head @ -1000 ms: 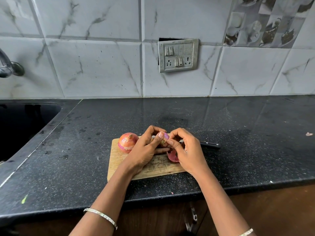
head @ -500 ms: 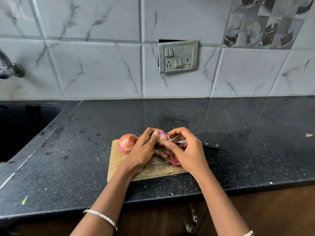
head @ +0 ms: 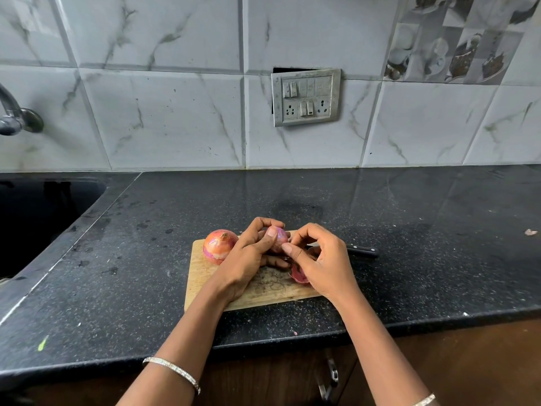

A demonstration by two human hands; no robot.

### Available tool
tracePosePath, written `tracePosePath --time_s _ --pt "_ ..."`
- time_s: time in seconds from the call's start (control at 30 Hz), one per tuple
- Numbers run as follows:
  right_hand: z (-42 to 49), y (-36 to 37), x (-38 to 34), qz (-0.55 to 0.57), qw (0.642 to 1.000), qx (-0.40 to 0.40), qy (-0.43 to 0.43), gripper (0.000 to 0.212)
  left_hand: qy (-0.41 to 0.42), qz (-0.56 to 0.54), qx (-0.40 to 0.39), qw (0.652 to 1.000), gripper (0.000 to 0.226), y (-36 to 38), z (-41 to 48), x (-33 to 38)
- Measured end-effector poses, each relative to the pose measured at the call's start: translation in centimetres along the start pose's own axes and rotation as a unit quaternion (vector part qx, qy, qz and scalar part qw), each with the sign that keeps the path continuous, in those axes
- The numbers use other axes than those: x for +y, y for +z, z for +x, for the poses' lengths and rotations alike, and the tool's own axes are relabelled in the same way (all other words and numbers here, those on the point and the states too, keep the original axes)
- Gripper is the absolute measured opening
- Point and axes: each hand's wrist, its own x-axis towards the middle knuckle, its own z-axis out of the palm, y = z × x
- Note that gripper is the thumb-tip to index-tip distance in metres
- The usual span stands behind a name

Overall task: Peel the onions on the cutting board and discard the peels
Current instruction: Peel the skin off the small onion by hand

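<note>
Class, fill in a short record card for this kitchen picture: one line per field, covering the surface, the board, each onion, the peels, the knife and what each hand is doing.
surface: black speckled counter
board: wooden cutting board, near the counter's front edge
onion in hand: small onion, held above the board
other onion: unpeeled onion, on the board's left end
peels: reddish peel on the board, partly under the right hand
knife: black handle showing right of the board
left hand: grip round the small onion
right hand: fingertips pinching at the small onion's skin

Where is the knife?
In the head view, the knife lies on the black counter just right of the cutting board, mostly hidden behind the right hand.
</note>
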Motion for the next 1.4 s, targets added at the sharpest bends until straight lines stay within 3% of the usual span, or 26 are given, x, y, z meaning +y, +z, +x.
tracePosePath --time_s 0.17,0.5,0.93,1.4 --pt "0.0 0.0 0.4 0.022 0.998 0.049 0.04 0.029 -0.003 -0.03 0.003 1.0 0.026 -0.2 0.0 0.0" --pt "0.0 0.1 -0.6 0.049 0.999 0.013 -0.02 0.019 0.0 -0.004 -0.004 1.0 0.026 -0.2 0.0 0.0" --pt "0.0 0.2 -0.2 0.008 0.999 0.007 -0.047 0.008 0.008 0.021 -0.019 1.0 0.026 -0.2 0.1 -0.3" --pt "0.3 0.6 0.7 -0.007 0.997 -0.049 -0.052 0.009 0.008 0.023 -0.025 0.999 0.027 -0.2 0.0 -0.1"
